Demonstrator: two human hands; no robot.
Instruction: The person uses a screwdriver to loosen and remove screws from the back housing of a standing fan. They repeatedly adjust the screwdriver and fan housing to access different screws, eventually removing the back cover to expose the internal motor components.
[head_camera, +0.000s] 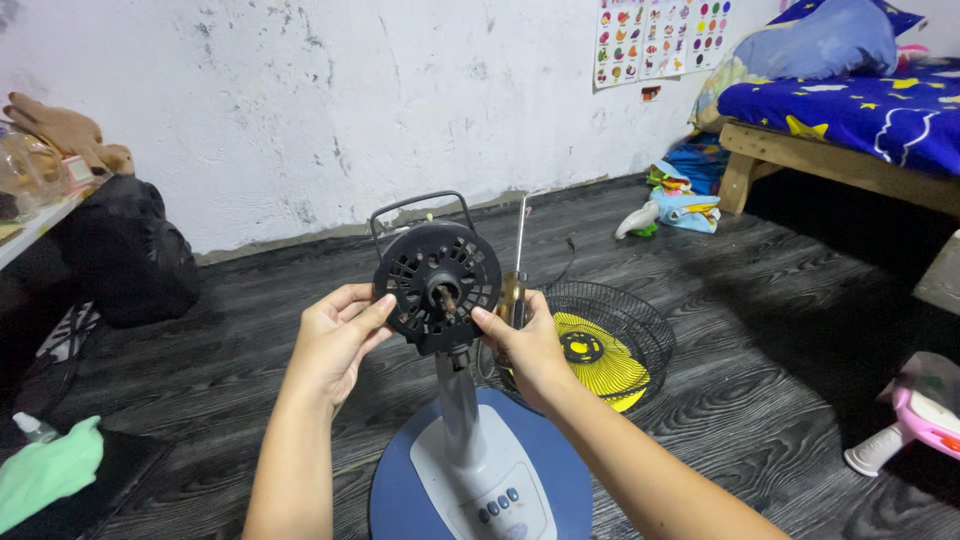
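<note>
Head view. The dark grey wood-grain plank floor (780, 300) carries everything noted. Largest item: a pedestal fan stripped of guard and blade, standing on its round blue base with grey button panel (480, 480) at the floor's near edge, its grey column rising to the black round vented plastic motor housing (437, 280). The housing faces the camera, so the central shaft is open to inspection.

Just behind and to the right of the base lies the black wire fan guard (640, 330), dished upward, cradling the yellow plastic fan blade (590, 355) so that the loose parts stay together.

The left hand (335, 335) steadies the housing at its left rim, fingers closed against it. The right hand (525, 345) presses its thumb on the right rim while clamping an amber-handled screwdriver (518, 270), shaft pointing up, clear of the housing.
</note>
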